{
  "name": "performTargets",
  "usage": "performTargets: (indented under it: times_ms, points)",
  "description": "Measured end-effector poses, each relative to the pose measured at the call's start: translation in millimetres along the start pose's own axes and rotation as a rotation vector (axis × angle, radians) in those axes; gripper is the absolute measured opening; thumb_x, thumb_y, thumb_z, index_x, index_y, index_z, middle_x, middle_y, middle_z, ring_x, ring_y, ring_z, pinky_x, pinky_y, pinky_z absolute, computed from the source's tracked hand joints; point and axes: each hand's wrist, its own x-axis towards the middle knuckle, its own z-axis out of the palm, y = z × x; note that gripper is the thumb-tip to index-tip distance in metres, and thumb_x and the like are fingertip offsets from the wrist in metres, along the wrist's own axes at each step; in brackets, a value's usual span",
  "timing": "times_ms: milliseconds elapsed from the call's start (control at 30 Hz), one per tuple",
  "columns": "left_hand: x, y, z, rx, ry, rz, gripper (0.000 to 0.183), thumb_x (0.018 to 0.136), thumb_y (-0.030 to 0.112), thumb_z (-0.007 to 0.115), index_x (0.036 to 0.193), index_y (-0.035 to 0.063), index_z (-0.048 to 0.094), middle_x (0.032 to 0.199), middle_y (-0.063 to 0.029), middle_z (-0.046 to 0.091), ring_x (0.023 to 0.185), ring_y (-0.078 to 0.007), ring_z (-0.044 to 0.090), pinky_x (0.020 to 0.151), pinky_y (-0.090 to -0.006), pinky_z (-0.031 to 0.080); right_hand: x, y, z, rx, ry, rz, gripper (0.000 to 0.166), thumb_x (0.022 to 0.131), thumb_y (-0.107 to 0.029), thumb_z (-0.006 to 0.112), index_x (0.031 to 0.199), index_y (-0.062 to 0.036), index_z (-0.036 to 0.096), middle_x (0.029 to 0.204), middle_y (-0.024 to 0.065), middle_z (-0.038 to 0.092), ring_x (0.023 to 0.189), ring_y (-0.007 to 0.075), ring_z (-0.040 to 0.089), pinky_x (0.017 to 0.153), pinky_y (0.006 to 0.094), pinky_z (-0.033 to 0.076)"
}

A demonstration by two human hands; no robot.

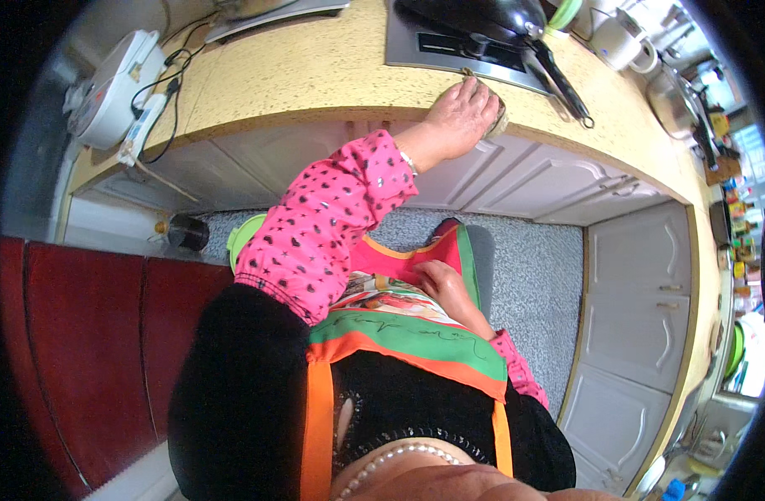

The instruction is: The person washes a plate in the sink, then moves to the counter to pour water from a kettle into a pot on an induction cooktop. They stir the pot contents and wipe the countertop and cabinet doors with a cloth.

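Note:
My left hand (463, 116) lies over a brownish, crumpled cloth (499, 122) at the front edge of the speckled yellow countertop (307, 78). Parts of the cloth show beyond the fingers and beside the palm. Just behind it is the cooktop (413, 47), with a black pan (482, 15) on it, the pan's handle pointing towards the front right. My right hand (442, 285) is low in front of my apron (407, 329), fingers loosely bent, with nothing visible in it. Pink patterned sleeve covers are on both forearms.
A white appliance (122, 91) and a power strip (143, 125) with black cords stand at the left. At the right are a white kettle (617, 44) and a steel pot (670, 103). Pale cabinet doors (539, 178) line the counter's front. A dark bottle (188, 233) is near the floor.

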Motion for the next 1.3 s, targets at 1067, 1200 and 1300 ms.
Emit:
performTargets:
  times_ms: [1067, 1200, 1300]
  points:
    - [103.8, 40.2, 33.7, -0.295, -0.505, 0.029, 0.068, 0.082, 0.04, 0.074, 0.134, 0.002, 0.051, 0.135, -0.0201, 0.055, 0.129, -0.0367, 0.05, 0.108, -0.0471, 0.04, -8.3, 48.1, 23.4, 0.415, -0.164, 0.263, 0.025, 0.092, -0.018, 0.061, 0.111, -0.0021, 0.067, 0.105, 0.0212, 0.07, 0.101, 0.0369, 0.067, 0.088, 0.0427, 0.053]
    - [129.8, 61.3, 66.2, -0.318, -0.483, 0.04, 0.069, 0.08, 0.044, 0.074, 0.129, 0.0005, 0.054, 0.13, -0.0204, 0.057, 0.125, -0.0343, 0.053, 0.105, -0.0448, 0.043, -9.4, 47.4, 21.0, 0.448, -0.153, 0.267, 0.024, 0.093, -0.016, 0.061, 0.111, -0.0018, 0.067, 0.103, 0.021, 0.07, 0.1, 0.0362, 0.068, 0.088, 0.0414, 0.053]
    - [134.5, 68.1, 67.8, -0.262, -0.533, 0.019, 0.067, 0.082, 0.047, 0.072, 0.128, 0.0011, 0.055, 0.129, -0.0217, 0.058, 0.124, -0.0342, 0.054, 0.105, -0.0446, 0.043, -11.4, 44.3, 18.3, 0.449, -0.144, 0.273, 0.024, 0.093, -0.017, 0.061, 0.11, -0.0009, 0.066, 0.102, 0.0219, 0.069, 0.099, 0.0364, 0.068, 0.087, 0.0417, 0.053]
